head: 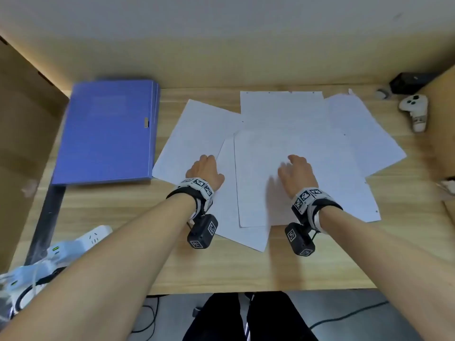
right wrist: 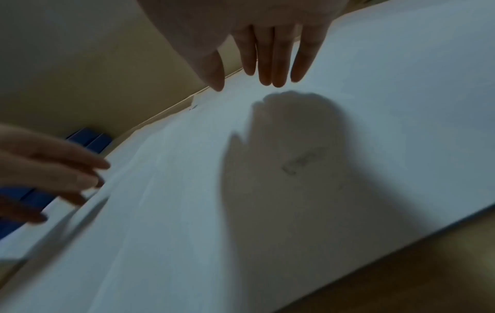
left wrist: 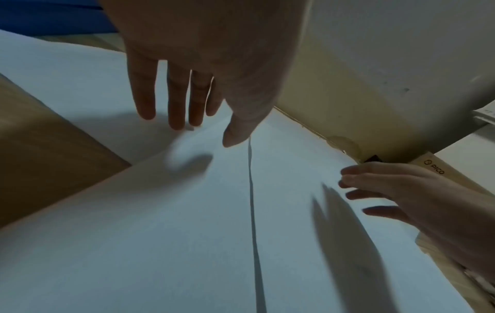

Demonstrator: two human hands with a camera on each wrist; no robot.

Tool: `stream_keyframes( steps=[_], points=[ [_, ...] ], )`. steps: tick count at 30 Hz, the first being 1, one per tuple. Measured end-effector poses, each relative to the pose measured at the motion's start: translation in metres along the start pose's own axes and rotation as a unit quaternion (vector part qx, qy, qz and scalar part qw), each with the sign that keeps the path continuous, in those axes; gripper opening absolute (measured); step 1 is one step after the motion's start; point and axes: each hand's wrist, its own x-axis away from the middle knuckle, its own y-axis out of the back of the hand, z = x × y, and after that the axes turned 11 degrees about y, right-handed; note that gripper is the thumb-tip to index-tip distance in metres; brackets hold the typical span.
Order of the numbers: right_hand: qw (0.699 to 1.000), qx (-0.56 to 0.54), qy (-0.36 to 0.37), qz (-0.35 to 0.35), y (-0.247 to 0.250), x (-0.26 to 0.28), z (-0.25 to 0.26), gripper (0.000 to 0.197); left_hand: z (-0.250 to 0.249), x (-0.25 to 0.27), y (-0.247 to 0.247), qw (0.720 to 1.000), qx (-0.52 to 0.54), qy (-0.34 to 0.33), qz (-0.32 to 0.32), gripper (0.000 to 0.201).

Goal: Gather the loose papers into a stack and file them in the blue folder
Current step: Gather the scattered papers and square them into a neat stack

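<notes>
Several loose white papers [head: 283,114] lie fanned and overlapping across the middle and right of the wooden desk [head: 123,230]. The blue folder [head: 108,131] lies closed at the back left, beside the leftmost sheet. My left hand [head: 205,168] hovers palm down over the left sheets [left wrist: 107,233], its fingers [left wrist: 176,101] straight and holding nothing. Over the top middle sheet [right wrist: 375,105] my right hand [head: 296,172] is spread flat, its fingers [right wrist: 275,57] straight, just above the paper and casting a shadow on it.
Cardboard walls [head: 22,124] stand at both sides of the desk. A white controller [head: 414,109] and a black device [head: 406,82] sit at the back right corner. A white power strip [head: 81,242] with cables lies at the front left edge.
</notes>
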Motion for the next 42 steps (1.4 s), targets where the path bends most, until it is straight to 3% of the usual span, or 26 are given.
stream_keyframes(
  steps=[3,9,14,19,23,26,30,32,35,37,39,42],
  points=[
    [0.997,-0.019,-0.071,-0.035,0.006,-0.002,-0.009,0.056,0.004,-0.004,-0.003,1.000,-0.007,0.018,0.005,0.040],
    [0.987,0.051,-0.150,0.002,0.000,-0.003,-0.018,0.056,0.006,-0.015,-0.014,1.000,0.001,0.017,0.000,0.042],
    [0.984,0.021,-0.175,0.035,-0.002,-0.007,-0.029,0.057,0.009,-0.021,-0.019,1.000,-0.001,0.016,0.013,0.031],
    [0.978,-0.011,-0.209,0.003,-0.002,-0.008,-0.028,0.069,0.010,-0.026,-0.016,0.999,-0.022,0.012,0.041,0.031],
    [0.977,-0.014,-0.207,0.057,0.004,-0.014,-0.034,0.040,0.009,-0.024,-0.015,0.998,-0.031,0.006,0.051,0.033],
    [0.982,-0.036,-0.183,0.030,0.006,-0.013,-0.038,0.021,0.007,-0.021,-0.016,0.998,-0.039,-0.001,0.050,0.031],
    [0.970,-0.155,-0.184,-0.041,0.008,-0.002,-0.047,0.044,-0.001,-0.015,-0.018,0.997,-0.031,0.006,0.070,0.026],
    [0.965,-0.191,-0.177,-0.043,0.015,-0.001,-0.055,0.051,-0.007,-0.013,-0.017,0.996,-0.018,0.016,0.089,0.027],
    [0.969,-0.193,-0.155,0.016,0.035,-0.004,-0.074,0.021,-0.016,-0.010,-0.007,0.993,-0.005,0.037,0.113,0.038],
    [0.968,-0.198,-0.148,0.037,0.053,-0.005,-0.089,0.024,-0.024,-0.009,0.001,0.991,0.000,0.053,0.124,0.038],
    [0.970,-0.193,-0.149,0.014,0.072,-0.008,-0.108,0.027,-0.031,-0.011,0.008,0.991,0.009,0.064,0.121,0.036],
    [0.969,-0.177,-0.170,-0.009,0.096,-0.016,-0.137,0.020,-0.040,-0.017,0.014,0.994,0.035,0.071,0.078,0.026]
  ],
)
